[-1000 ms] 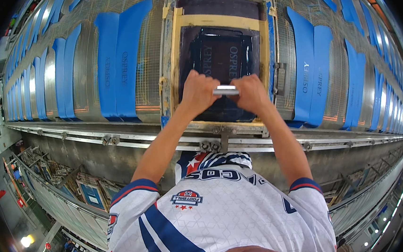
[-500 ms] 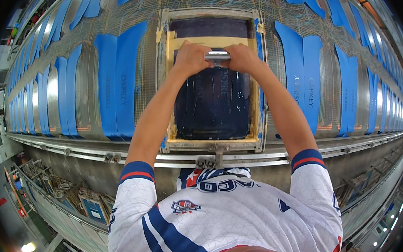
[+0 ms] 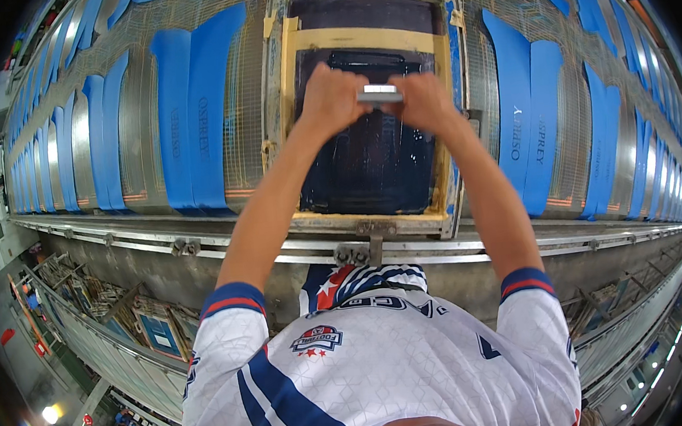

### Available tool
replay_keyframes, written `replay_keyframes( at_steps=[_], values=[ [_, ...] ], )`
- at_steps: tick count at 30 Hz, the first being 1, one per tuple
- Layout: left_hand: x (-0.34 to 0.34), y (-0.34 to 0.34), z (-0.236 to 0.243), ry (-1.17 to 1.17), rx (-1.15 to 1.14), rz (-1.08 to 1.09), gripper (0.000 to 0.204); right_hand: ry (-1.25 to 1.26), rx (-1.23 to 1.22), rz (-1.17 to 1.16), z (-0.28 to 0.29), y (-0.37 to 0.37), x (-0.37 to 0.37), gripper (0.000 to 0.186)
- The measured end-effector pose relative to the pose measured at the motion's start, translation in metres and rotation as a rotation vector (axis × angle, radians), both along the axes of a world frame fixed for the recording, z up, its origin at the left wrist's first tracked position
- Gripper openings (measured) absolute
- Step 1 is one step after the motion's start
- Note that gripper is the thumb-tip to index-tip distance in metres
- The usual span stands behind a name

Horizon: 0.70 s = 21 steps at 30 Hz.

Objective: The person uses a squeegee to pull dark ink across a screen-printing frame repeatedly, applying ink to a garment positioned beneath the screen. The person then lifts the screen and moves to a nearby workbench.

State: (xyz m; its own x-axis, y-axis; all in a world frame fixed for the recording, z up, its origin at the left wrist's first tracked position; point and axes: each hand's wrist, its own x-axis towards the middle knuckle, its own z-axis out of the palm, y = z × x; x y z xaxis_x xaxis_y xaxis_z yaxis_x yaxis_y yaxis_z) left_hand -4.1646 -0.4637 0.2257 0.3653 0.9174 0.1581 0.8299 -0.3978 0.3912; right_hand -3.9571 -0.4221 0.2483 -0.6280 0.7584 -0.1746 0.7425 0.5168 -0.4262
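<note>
Both my hands are closed around a squeegee, whose grey metal handle shows between them; its blade is hidden beneath. My left hand grips the left side and my right hand the right. They are over the far half of a screen printing frame, a rectangular frame with yellowish tape round its inner edges. Dark navy ink covers the mesh, glossy in spots, and faint lettering shows through it. A wet dark streak lies just beyond my hands.
Blue cut fabric pieces with printed lettering lie in rows along the long table, left of the frame, and more blue pieces lie to its right. A metal rail with clamps runs along the near edge. Stacked frames stand in a rack at lower left.
My hands have drawn the squeegee toward me, away from the far tape strip, leaving dark mesh visible beyond it. The whole view has shifted, so the frame sits higher in it.
</note>
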Motion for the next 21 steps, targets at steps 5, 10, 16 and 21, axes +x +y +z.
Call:
replay_keyframes(
  at_steps=[5,10,16,21],
  values=[
    [0.021,-0.13,0.013,-0.007,0.014,0.021,0.018,0.061,-0.052,0.024,0.008,-0.124,0.024,0.029],
    [0.032,-0.144,0.022,-0.083,0.105,0.06,0.026,0.334,-0.062,-0.336,0.032,-0.107,0.052,0.046],
    [0.025,-0.154,0.01,0.021,0.082,0.077,0.019,0.255,0.209,-0.934,-0.075,-0.034,0.135,0.036],
    [0.023,-0.157,0.024,-0.033,0.003,0.095,0.02,0.453,-0.151,-1.116,-0.051,-0.041,0.132,0.042]
  ],
)
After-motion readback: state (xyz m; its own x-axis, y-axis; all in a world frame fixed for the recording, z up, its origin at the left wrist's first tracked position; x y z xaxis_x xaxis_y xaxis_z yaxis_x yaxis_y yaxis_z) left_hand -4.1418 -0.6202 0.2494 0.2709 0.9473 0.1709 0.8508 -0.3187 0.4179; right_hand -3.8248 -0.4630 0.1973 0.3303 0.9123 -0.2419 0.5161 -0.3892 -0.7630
